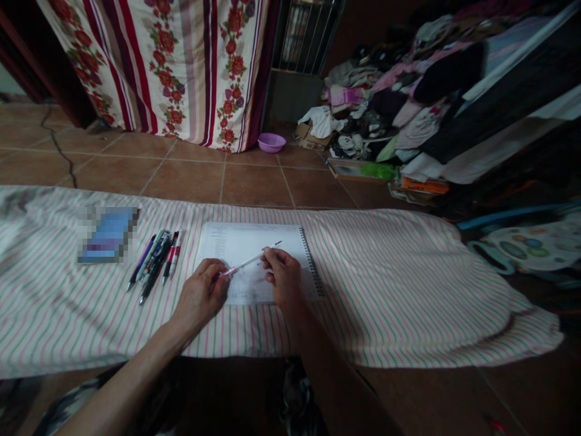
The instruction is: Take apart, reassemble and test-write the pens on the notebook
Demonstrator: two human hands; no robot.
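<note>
Over a spiral notebook (254,236) both of my hands are closed on parts of a pen. My left hand (202,293) grips a pink pen barrel (228,272), mostly hidden by the fingers. From its end a slim whitish pen refill (249,262) slants up to the right. My right hand (284,275) pinches that refill near its dark tip, between thumb and fingers. How far the refill reaches inside the barrel is hidden. Beneath the hands, the notebook lies flat, its coil on the right, with faint printed lines on the page.
Left of the notebook lie several pens (157,257), and beyond them a blue, blurred-out flat item (108,236). Everything rests on a striped cloth (385,290). Past its far edge are floor tiles, a floral curtain (190,72), a purple basin (271,143) and heaped clothes (381,103).
</note>
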